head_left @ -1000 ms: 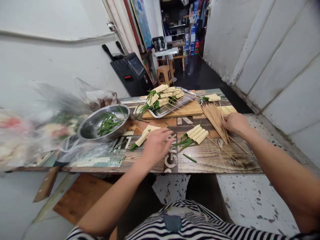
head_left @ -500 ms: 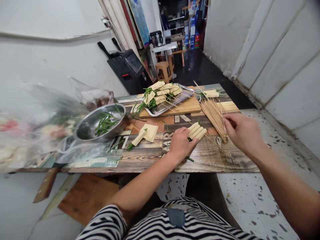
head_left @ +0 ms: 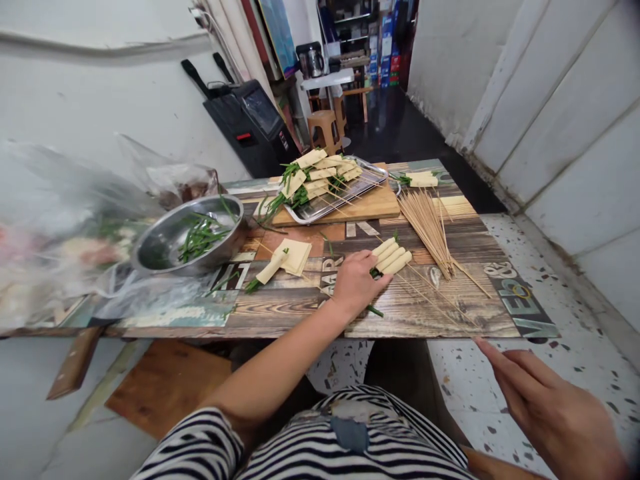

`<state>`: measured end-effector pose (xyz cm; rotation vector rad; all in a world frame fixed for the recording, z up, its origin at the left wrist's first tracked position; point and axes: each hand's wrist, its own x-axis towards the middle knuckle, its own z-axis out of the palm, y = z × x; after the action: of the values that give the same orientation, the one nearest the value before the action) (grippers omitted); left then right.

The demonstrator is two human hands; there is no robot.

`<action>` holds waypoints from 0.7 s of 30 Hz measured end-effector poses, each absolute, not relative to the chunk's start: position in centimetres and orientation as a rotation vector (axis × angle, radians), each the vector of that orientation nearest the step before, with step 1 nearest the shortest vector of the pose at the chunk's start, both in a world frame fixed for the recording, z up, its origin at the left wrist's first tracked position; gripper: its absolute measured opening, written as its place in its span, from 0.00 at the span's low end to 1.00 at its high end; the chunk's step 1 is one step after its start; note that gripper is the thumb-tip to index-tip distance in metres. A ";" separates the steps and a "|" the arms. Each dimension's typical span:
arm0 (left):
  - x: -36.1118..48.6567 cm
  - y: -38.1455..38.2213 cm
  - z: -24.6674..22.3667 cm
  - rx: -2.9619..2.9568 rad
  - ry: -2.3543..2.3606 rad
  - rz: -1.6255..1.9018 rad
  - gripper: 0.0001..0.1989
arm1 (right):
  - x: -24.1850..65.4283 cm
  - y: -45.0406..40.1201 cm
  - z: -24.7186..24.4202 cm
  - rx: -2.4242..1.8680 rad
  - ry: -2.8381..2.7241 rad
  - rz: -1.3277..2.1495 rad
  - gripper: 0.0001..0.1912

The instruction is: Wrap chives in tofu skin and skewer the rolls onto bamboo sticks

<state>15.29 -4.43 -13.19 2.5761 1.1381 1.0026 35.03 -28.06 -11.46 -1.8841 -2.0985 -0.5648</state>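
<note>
My left hand [head_left: 356,283] rests on the table, its fingers and thumb closed around a row of several pale rolled sheets [head_left: 394,256] with green stalks inside. Thin bamboo skewers [head_left: 443,298] run from these rolls toward the table's near right edge. At that edge is my right hand [head_left: 555,397], its fingertips pinched together at the end of a skewer. Left of my left hand, one roll [head_left: 273,266] with chive-like greens lies against a small stack of flat pale sheets [head_left: 299,256].
A bundle of bamboo skewers [head_left: 425,227] lies at the right. Finished skewered rolls fill a metal tray [head_left: 320,215] on a wooden board [head_left: 385,203]. A steel bowl [head_left: 150,257] of cut greens, plastic bags [head_left: 50,200] and a knife [head_left: 77,360] overhanging the edge are at the left.
My right hand has moved from the skewer bundle down and right to the near table edge. One skewer now sticks out from the bundle's lower end. My left hand stays on the rolls.
</note>
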 end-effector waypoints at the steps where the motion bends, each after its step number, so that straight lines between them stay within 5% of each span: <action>1: 15.3 -4.4 -13.2 2.578 1.141 1.000 0.12 | 35.0 -28.0 -11.5 -1.873 -2.113 -0.562 0.19; 21: 15.3 -4.4 -13.1 2.599 1.138 0.937 0.10 | 33.8 -26.6 -10.2 -1.959 -2.225 -0.494 0.22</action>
<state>15.31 -4.45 -13.09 2.5990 1.1378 0.9367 33.77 -26.58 -10.25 -1.9593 -2.2248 -0.4939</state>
